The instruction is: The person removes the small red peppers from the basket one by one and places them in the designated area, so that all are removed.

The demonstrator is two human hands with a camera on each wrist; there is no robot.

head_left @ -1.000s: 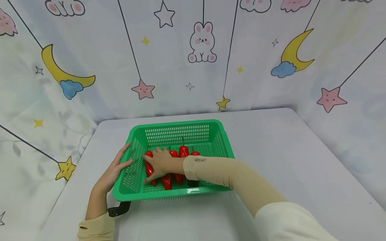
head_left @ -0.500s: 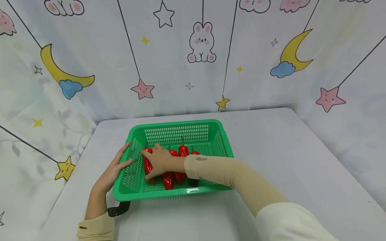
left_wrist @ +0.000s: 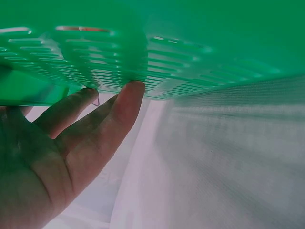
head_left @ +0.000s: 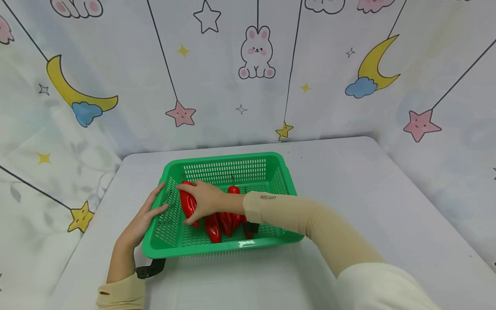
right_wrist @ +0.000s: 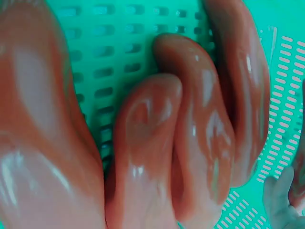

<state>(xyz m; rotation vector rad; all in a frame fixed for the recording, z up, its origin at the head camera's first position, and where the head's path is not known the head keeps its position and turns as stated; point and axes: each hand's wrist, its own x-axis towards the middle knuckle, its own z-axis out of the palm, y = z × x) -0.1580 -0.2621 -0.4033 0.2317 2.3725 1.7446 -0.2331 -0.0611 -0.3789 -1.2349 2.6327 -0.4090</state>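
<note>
Inside a green plastic basket (head_left: 217, 248), my right hand (head_left: 206, 199) pinches the leftmost red chili pepper (head_left: 187, 203), thumb on its near side and fingers at its top. The pepper lies tilted along the basket's left part. Several more glossy red chili peppers (head_left: 212, 228) lie to its right, partly hidden under my hand and wrist. In the right wrist view, chili peppers (right_wrist: 202, 105) fill the foreground. My left hand (head_left: 137, 226) holds the basket's left side, thumb over the rim. In the left wrist view, its fingertips (left_wrist: 131, 90) meet the slotted outer wall (left_wrist: 181, 71).
The basket stands on a white table (head_left: 348, 185), toward its back left. A patterned cloth (head_left: 217, 86) hangs behind and beside it. Black wrist mounts (head_left: 152, 268) sit on both wrists, the right one (head_left: 252, 227) inside the basket near its front wall.
My right hand has moved slightly away from me and left, and the pinched chili pepper has shifted up with it. The left hand stays at the basket's rim.
</note>
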